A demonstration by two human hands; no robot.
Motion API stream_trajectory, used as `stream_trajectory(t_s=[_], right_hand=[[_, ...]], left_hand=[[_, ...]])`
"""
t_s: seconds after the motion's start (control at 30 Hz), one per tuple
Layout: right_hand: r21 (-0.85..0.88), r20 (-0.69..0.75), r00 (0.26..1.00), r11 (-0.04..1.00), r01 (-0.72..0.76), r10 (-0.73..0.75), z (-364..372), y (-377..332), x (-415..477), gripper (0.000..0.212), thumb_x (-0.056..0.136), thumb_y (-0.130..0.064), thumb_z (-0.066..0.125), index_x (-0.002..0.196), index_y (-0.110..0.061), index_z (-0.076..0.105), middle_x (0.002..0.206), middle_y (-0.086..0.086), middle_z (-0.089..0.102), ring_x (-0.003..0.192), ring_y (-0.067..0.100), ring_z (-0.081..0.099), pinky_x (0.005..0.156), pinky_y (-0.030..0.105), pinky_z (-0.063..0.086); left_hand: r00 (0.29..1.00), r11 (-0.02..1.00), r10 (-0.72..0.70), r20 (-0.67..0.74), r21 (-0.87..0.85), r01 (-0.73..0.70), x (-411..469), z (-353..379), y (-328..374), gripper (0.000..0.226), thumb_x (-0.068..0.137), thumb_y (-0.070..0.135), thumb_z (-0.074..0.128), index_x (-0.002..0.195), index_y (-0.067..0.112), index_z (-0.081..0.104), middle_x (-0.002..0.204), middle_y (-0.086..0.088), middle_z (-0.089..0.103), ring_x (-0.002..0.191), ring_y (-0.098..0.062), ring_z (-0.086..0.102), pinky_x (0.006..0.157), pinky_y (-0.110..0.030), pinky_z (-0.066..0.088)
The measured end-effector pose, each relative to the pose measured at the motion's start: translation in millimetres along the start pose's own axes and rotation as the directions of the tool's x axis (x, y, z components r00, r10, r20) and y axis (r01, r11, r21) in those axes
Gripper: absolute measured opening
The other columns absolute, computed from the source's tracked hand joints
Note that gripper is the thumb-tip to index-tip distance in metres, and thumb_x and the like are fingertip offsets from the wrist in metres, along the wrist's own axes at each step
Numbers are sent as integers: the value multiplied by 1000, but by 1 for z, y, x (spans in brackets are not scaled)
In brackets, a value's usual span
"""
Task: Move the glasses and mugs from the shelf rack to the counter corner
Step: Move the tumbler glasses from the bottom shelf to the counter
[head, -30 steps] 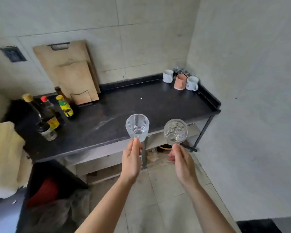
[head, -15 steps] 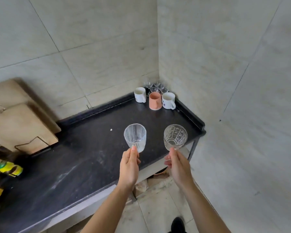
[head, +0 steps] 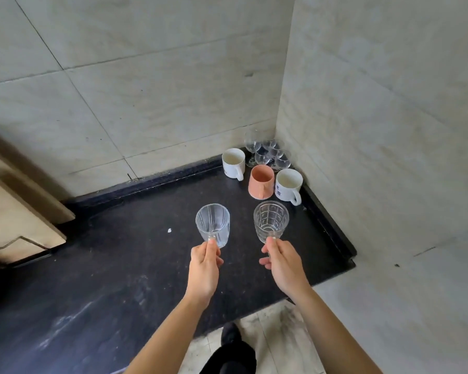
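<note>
Pinching a ribbed glass point(head: 213, 224) by its base, the left hand point(head: 204, 268) holds it above the black counter point(head: 119, 265); the right hand point(head: 284, 265) likewise pinches a checkered glass point(head: 270, 220) (mugs point(head: 260, 182) stand beyond, in the corner).

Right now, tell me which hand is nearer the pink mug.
Right. The right hand, holding a checkered glass, is almost straight in front of the pink mug; the left hand, holding a ribbed glass, sits further off to its left.
</note>
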State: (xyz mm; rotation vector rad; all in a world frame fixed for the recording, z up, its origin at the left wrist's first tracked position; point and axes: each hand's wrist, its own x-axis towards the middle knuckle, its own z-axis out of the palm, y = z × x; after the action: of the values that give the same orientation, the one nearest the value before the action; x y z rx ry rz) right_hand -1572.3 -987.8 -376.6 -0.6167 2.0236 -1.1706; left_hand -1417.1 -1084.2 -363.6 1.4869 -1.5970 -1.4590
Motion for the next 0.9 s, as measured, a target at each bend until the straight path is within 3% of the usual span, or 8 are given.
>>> stream_trajectory(t_s=[0.1,0.23,0.33,0.5,0.7,0.9], right_hand=[[-32,15,999,999,-33,34,17,-10,43,36,106,-44,40,87,-24,65,107,-2,59,77,-1,71,82,35,59],[-66,60,996,996,-64,68,45,-29,98,33,106,-42,40,88,-28,64,108,-1,61,78,0,71,78,31,61],[-75,103,992,995,-63,71,69,-40,138,30,107,-40,39,89,-30,61,110,0,61,79,4,72,77,26,59],[-48,166,981,995,-93,100,108,-50,199,27,108,-36,38,93,-26,59,110,3,63,82,11,72,78,25,58],[-86,221,972,995,-58,76,141,-49,270,29,108,-38,37,91,-28,58,106,3,64,81,11,72,88,39,60],[-85,280,958,996,-33,56,160,-46,314,30,107,-35,36,92,-23,58,110,8,63,83,11,71,90,45,58]], left_hand=[[999,999,-40,20,19,39,50,3,0,50,104,44,35,76,6,51,92,-4,53,71,-7,55,66,-19,43],[999,999,-49,-5,22,49,112,2,0,51,104,42,35,72,7,51,76,1,52,62,0,57,63,-20,45],[998,997,-65,-21,35,66,157,-1,-8,51,105,42,35,70,8,53,78,-2,56,62,0,60,62,-20,47],[995,996,-83,-59,16,84,219,-3,-19,50,105,39,37,70,8,55,71,-2,58,61,-1,61,67,-32,49],[981,990,-140,-137,-17,139,278,13,-35,46,104,41,37,71,15,55,79,-5,60,63,1,64,56,-8,44],[968,986,-166,-188,-25,164,310,27,-46,44,104,36,35,70,15,52,84,-6,57,68,-2,63,61,-9,43]])
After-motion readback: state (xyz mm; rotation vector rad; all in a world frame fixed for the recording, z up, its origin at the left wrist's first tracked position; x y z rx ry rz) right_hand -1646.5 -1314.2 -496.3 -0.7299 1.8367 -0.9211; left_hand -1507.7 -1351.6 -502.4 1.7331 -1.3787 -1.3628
